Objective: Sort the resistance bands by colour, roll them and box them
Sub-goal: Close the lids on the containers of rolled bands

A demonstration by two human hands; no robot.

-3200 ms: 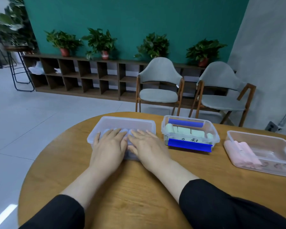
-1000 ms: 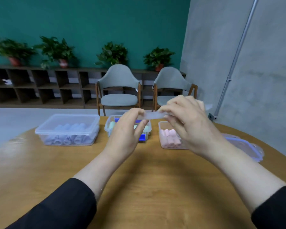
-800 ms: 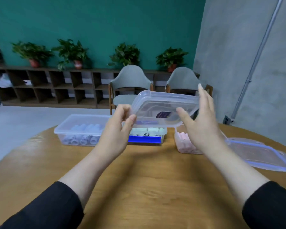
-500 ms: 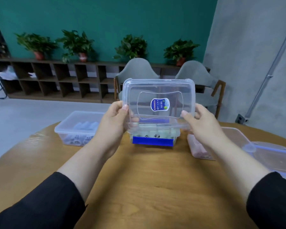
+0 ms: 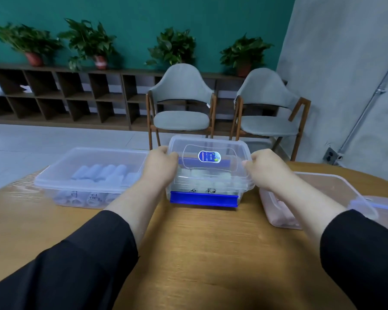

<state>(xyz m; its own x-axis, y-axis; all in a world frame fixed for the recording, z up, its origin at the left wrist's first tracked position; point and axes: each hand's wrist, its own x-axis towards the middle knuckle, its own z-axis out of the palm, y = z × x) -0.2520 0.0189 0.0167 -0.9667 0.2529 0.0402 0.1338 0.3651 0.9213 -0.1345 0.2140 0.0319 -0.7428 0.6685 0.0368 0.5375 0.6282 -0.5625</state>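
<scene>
**Lid Seated on the Centre Box, Held at Both Ends**

The person's left hand (image 5: 160, 167) grips the left end of the clear lid (image 5: 208, 163), fingers curled over its edge. The right hand (image 5: 266, 170) grips the right end of the same lid in the same manner, thumb toward the near side. Both forearms extend from black sleeves (image 5: 76, 265) across the round wooden table (image 5: 211, 253).

The lid lies flat on top of the centre box (image 5: 203, 191), a clear plastic container with a blue clip (image 5: 203, 199) along its near side. An oval blue sticker (image 5: 209, 156) sits in the middle of the lid. Pale green rolled bands (image 5: 202, 175) are visible through the lid, lying inside the centre box.

To the left of the centre box, just beside it, stands a second clear box (image 5: 87, 177) with its lid on; pale blue rolled bands (image 5: 103, 173) lie in a row inside it. To the right of the centre box stands an open clear box (image 5: 318, 198) containing pink rolled bands (image 5: 280, 211) along its near left side. A loose lid with blue trim (image 5: 385, 209) lies beyond that box, at the right edge of the view.

Behind the centre box, off the table, two grey chairs (image 5: 182, 104) with wooden frames face the table. Behind them a low dark shelf unit (image 5: 65, 95) runs along a teal wall (image 5: 132, 19), with potted plants (image 5: 87, 41) on top.
</scene>
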